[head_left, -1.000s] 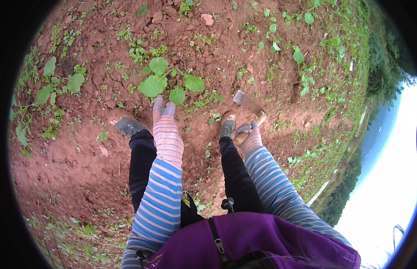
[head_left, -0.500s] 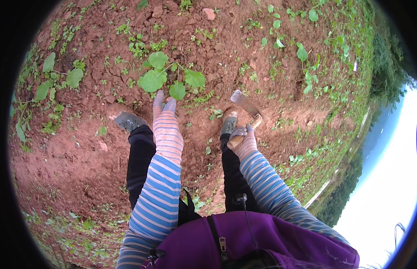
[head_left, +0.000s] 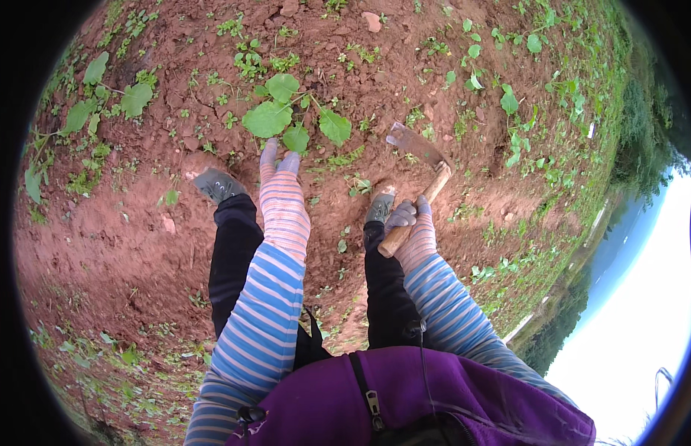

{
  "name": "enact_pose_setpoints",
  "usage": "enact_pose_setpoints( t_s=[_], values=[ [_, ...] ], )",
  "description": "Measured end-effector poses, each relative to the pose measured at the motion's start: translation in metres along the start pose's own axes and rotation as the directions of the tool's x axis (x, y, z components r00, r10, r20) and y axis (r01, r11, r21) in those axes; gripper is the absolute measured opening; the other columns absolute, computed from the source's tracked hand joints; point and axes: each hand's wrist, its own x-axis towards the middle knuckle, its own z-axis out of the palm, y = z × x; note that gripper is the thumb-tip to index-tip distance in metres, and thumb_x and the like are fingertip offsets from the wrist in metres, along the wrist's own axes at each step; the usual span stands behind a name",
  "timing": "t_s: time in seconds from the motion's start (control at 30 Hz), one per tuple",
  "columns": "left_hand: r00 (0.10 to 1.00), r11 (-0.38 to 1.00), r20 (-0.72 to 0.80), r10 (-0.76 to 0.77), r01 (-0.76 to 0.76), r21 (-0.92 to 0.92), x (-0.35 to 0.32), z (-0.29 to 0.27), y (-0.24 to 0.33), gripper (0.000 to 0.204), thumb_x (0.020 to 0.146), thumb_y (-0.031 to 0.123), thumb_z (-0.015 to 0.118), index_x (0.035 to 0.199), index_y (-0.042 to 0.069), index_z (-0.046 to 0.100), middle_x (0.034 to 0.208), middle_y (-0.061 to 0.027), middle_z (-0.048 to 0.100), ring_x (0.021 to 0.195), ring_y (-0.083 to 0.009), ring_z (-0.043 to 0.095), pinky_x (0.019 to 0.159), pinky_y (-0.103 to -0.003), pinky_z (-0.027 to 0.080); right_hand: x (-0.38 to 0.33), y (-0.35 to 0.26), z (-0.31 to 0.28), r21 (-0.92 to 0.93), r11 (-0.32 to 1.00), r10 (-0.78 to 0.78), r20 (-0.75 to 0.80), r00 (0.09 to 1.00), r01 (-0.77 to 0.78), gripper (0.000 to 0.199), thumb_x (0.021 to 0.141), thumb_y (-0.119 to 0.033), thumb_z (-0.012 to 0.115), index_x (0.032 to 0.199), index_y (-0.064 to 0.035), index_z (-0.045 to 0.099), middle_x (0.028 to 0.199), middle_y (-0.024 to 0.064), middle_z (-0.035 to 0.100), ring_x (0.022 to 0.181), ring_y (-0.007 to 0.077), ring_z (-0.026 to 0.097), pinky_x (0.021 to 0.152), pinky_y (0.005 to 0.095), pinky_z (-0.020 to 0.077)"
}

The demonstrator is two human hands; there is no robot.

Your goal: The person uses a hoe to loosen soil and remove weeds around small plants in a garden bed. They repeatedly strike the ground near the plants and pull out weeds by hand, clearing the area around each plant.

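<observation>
Gloved in striped pink with grey fingertips, my left hand (head_left: 282, 186) reaches to the lower edge of a broad-leaved green plant (head_left: 267, 119). Its visible fingertips are apart, right beside the lower leaves; whether they touch a leaf is hard to tell. My right hand (head_left: 412, 232), in a matching glove, is closed around the wooden handle of a short hand hoe (head_left: 422, 147). The hoe's dull metal blade points up and left, above the soil to the right of the plant.
Reddish, crumbly soil (head_left: 137, 245) holds many small weeds. Another leafy plant (head_left: 78, 115) grows at the left, and more greenery (head_left: 568, 104) covers the right. My shoes (head_left: 218, 184) stand apart below the plant. Bushes (head_left: 643, 134) line the field's right side.
My right hand has raised the hoe, its blade and handle now reaching further up and right. My left hand stays by the plant's leaves. The whole view has shifted slightly.
</observation>
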Motion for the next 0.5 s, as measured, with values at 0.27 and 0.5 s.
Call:
enact_pose_setpoints(
  t_s=[0.27,0.5],
  values=[
    [0.995,0.993,-0.061,0.076,-0.071,0.091,-0.009,0.01,0.012,0.056,0.098,0.007,0.052,0.151,0.008,0.032,0.104,-0.0013,0.056,0.067,-0.0041,0.039,0.061,-0.016,0.037,0.027,0.067,0.03,-0.383,0.914,0.104,-0.086,0.991,-0.129,0.032,0.096,-0.037,0.061,0.081,-0.0117,0.048,0.061,-0.0031,0.042,0.045,0.012,0.037,0.045,0.0294,0.0351],
    [0.989,0.993,-0.141,0.054,-0.069,-0.1,-0.002,0.001,0.014,0.06,0.097,0.0,0.042,0.154,0.008,0.023,0.127,-0.0185,0.057,0.069,-0.0055,0.046,0.062,-0.016,0.041,-0.009,-0.004,0.0,-0.554,0.826,-0.254,-0.204,0.945,0.102,0.033,0.097,-0.044,0.058,0.084,-0.014,0.051,0.062,-0.0033,0.044,0.044,0.0106,0.039,0.041,0.0278,0.0357]
  ],
)
